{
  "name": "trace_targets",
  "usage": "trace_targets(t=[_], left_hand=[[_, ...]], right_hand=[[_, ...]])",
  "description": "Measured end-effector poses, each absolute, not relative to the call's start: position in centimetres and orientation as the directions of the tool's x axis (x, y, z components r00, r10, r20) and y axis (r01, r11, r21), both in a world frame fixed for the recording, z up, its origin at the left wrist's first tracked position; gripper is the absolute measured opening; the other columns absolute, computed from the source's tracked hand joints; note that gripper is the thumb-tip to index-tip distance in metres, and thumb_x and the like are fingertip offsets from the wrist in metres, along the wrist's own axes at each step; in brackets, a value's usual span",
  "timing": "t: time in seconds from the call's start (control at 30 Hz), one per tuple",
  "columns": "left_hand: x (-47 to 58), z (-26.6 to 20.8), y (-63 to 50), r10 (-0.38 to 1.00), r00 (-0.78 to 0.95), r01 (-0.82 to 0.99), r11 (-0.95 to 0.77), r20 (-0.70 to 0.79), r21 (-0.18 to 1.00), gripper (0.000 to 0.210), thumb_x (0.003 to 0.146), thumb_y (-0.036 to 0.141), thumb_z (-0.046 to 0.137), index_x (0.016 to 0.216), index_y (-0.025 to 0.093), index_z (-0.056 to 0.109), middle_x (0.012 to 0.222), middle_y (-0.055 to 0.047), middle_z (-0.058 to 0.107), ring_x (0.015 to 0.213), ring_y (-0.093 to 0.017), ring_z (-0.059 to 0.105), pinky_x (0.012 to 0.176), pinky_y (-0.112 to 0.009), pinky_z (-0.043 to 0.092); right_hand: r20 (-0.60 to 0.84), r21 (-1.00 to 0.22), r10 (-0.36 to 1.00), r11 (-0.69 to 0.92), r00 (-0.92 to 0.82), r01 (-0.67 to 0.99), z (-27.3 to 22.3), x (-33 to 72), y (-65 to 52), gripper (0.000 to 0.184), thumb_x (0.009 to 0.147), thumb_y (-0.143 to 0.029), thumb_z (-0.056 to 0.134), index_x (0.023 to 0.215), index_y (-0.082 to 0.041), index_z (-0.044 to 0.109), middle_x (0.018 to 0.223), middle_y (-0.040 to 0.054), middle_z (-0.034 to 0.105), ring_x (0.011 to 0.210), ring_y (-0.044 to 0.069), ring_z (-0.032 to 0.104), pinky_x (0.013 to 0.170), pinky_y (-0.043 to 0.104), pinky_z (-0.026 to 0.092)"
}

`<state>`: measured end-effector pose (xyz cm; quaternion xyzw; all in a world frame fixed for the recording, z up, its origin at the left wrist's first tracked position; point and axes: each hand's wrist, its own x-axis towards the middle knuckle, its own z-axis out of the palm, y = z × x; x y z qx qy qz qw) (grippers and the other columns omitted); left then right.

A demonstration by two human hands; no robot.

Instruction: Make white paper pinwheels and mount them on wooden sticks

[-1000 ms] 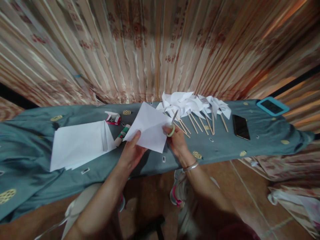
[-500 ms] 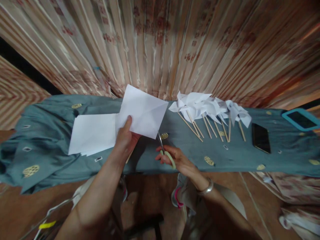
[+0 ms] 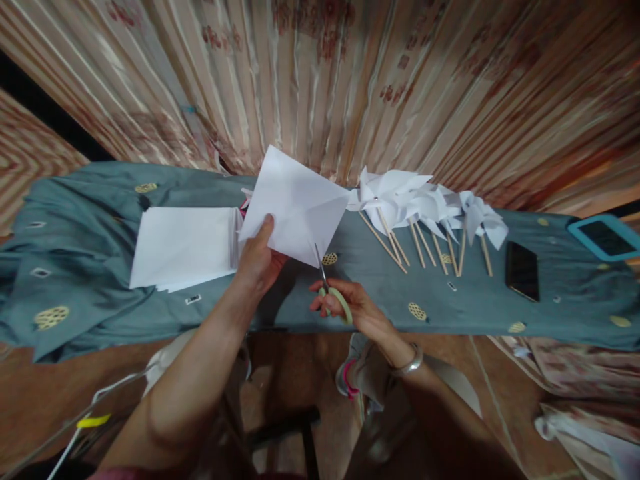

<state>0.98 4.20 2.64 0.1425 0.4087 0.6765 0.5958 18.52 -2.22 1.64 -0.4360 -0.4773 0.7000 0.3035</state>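
A white square paper sheet (image 3: 295, 207), right of the white paper stack (image 3: 185, 243), is pinched by the left hand (image 3: 260, 259). Steel scissors with pale-green handles (image 3: 343, 304), gripped by the right hand (image 3: 361, 308), have been advanced onto the sheet's near corner; cutting seems begun.

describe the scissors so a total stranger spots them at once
Find the long teal cloth below the curtain. Over its near part, the right hand, silver bracelet at the wrist, holds the scissors. Their pale green handles and metal blades set them apart from the white sheet at their tips.
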Motion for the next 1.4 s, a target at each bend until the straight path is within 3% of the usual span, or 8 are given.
trace_targets(t=[0.2, 0.37, 0.57, 0.93, 1.13, 1.4], left_hand=[[0.9, 2.6, 4.0, 0.936, -0.197, -0.686, 0.081, -0.293, 0.723, 0.029, 0.078, 0.030, 0.075, 0.103, 0.019, 0.064, 0.096, -0.002, 0.074, 0.104, -0.026, 0.064, 0.091, -0.043, 0.052], [0.9, 2.6, 4.0, 0.935, -0.200, -0.661, 0.091, -0.292, 0.745, 0.023, 0.086, 0.029, 0.067, 0.107, 0.019, 0.063, 0.099, -0.002, 0.074, 0.101, -0.023, 0.065, 0.091, -0.040, 0.053], [1.1, 2.5, 4.2, 0.918, -0.255, -0.667, 0.060, -0.303, 0.743, 0.014, 0.090, 0.023, 0.059, 0.102, 0.016, 0.064, 0.097, -0.008, 0.075, 0.099, -0.022, 0.068, 0.092, -0.041, 0.055], [1.0, 2.9, 4.1, 0.922, -0.237, -0.722, 0.044, -0.307, 0.690, 0.018, 0.092, 0.019, 0.056, 0.108, 0.016, 0.064, 0.098, -0.007, 0.076, 0.103, -0.023, 0.068, 0.092, -0.039, 0.056], [0.9, 3.2, 4.1, 0.910, -0.199, -0.772, 0.083, -0.364, 0.630, 0.025, 0.093, 0.025, 0.056, 0.114, 0.015, 0.063, 0.097, -0.007, 0.076, 0.089, -0.019, 0.071, 0.085, -0.032, 0.058], [1.0, 3.8, 4.2, 0.907, -0.177, -0.826, 0.074, -0.383, 0.559, 0.019, 0.094, 0.020, 0.052, 0.105, 0.012, 0.065, 0.079, -0.004, 0.075, 0.066, -0.013, 0.070, 0.078, -0.029, 0.060]], right_hand=[[-0.304, -0.946, 0.846, -0.322, -0.438, 0.035, 1.5, 18.5, -2.2, 0.047, 0.069, -0.056, 0.075, 0.095, -0.018, 0.067, 0.074, 0.0016, 0.069, 0.062, 0.013, 0.063, 0.057, 0.025, 0.050], [-0.288, -0.954, 0.846, -0.296, -0.449, 0.056, 1.3, 18.7, -2.2, 0.046, 0.073, -0.056, 0.072, 0.096, -0.018, 0.066, 0.075, 0.0018, 0.068, 0.063, 0.014, 0.063, 0.057, 0.025, 0.049], [-0.311, -0.942, 0.831, -0.332, -0.462, 0.037, 1.3, 18.7, -2.1, 0.055, 0.068, -0.059, 0.075, 0.098, -0.014, 0.065, 0.076, 0.0023, 0.066, 0.063, 0.012, 0.061, 0.060, 0.025, 0.051], [-0.309, -0.942, 0.842, -0.336, -0.442, 0.018, 1.3, 18.5, -2.2, 0.050, 0.067, -0.056, 0.077, 0.092, -0.015, 0.066, 0.070, -0.0001, 0.065, 0.055, 0.008, 0.054, 0.052, 0.021, 0.044], [-0.307, -0.941, 0.843, -0.337, -0.441, 0.010, 1.0, 18.7, -2.3, 0.049, 0.067, -0.054, 0.078, 0.096, -0.016, 0.066, 0.069, -0.0005, 0.065, 0.055, 0.009, 0.055, 0.051, 0.021, 0.044], [-0.268, -0.955, 0.854, -0.295, -0.445, 0.010, 0.5, 18.7, -2.3, 0.054, 0.067, -0.059, 0.077, 0.098, -0.016, 0.066, 0.069, -0.0005, 0.065, 0.055, 0.008, 0.053, 0.051, 0.020, 0.043]])
